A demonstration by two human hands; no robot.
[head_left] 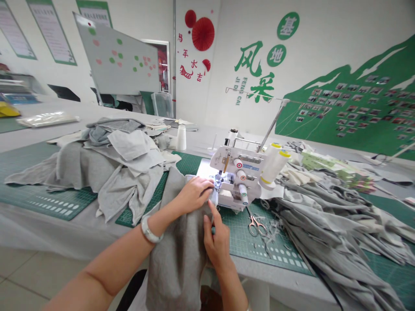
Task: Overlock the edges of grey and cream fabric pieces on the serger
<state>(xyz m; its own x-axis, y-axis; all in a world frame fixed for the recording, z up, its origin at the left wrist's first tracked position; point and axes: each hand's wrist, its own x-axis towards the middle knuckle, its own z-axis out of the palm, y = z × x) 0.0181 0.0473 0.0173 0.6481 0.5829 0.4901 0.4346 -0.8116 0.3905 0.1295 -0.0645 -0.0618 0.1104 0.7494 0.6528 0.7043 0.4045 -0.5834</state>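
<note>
A white serger sewing machine [238,175] stands before me with its work light lit at the needle area. A long piece of grey fabric [177,255] runs from the machine's front over the table edge towards my lap. My left hand [195,194] lies on the fabric just left of the presser foot, fingers stretched towards it and not wrapped round anything. Below the foot, my right hand [218,239] pinches the fabric's right edge between thumb and forefinger. The cloth under the left fingers is partly hidden.
Scissors [257,224] and thread scraps lie right of my right hand on a green cutting mat [285,255]. Grey cloth heaps [337,216] flank the machine at right and a fabric pile [87,160] at left. Thread cones [272,166] stand behind; a thread stand [274,121] rises above.
</note>
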